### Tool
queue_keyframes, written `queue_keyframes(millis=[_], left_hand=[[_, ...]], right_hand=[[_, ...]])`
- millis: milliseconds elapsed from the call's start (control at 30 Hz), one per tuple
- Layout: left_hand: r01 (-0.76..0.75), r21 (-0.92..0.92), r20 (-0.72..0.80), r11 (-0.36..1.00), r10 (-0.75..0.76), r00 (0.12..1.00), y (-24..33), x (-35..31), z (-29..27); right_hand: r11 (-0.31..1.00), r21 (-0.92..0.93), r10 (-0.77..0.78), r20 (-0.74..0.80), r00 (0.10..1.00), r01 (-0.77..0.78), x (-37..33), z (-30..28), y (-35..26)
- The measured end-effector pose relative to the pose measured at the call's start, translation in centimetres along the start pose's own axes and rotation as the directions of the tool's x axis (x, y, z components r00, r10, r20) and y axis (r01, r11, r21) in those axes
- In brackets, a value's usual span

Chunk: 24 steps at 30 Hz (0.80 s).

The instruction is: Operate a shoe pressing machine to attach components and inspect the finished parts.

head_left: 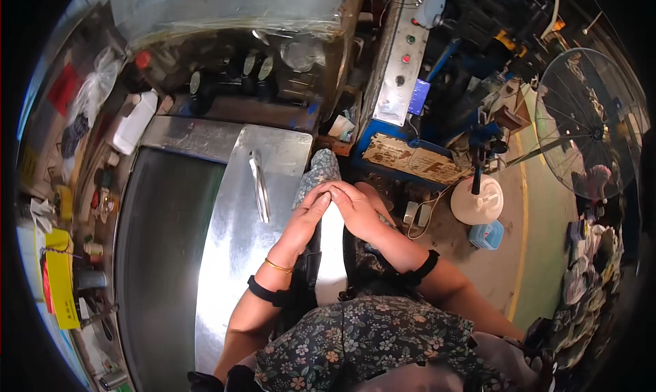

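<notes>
fingers of the left hand (306, 218) and the right hand (354, 209) are curling inward, hardly spread, with the thumbs lying close together; i cannot tell whether they are gripping anything, because the backs of the hands are hiding what is underneath. a white strip (332, 248) is stretching lengthwise between the forearms, over the lap, its far visible end showing just at the thumbs; it is probably lying there so both arms are reaching it evenly.

left of the hands, a bright metal bar (258, 187) is lying over a shiny metal plate (219, 276), seemingly within easy reach, though i cannot tell whether it is fixed. the plate's right edge is running near the left forearm, leaving that elbow little room at plate height. on the far right, a blue machine (376, 127) is bounding the reach. nearer, the floor (465, 266) is opening out toward a white tub (471, 207) and a blue container (485, 235).
</notes>
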<state>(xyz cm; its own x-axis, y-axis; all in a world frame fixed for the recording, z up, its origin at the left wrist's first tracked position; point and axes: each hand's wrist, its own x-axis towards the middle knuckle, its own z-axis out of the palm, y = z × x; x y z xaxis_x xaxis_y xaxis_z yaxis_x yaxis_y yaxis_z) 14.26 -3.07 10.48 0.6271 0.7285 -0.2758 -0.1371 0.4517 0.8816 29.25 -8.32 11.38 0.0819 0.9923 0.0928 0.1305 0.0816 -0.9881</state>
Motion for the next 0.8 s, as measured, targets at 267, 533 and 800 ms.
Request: queue_keyframes(millis=[267,533,800], left_hand=[[-0.168,0.193,0.023,0.967,0.166,0.986,-0.3,0.4,0.2],[-0.551,0.635,0.305,0.542,0.479,0.823,5.2,-4.9,6.4],[-0.511,0.493,0.392,0.704,0.344,0.853,4.1,-5.4,1.9]], right_hand=[[0.953,0.190,0.194,0.216,0.957,-0.236,-0.4,-2.1,-3.2],[0.460,0.871,-0.037,0.214,0.976,-0.173,-3.2,-6.0,-0.6],[0.595,0.444,0.547,0.387,0.742,-0.670,-14.3,-14.0,0.7]])
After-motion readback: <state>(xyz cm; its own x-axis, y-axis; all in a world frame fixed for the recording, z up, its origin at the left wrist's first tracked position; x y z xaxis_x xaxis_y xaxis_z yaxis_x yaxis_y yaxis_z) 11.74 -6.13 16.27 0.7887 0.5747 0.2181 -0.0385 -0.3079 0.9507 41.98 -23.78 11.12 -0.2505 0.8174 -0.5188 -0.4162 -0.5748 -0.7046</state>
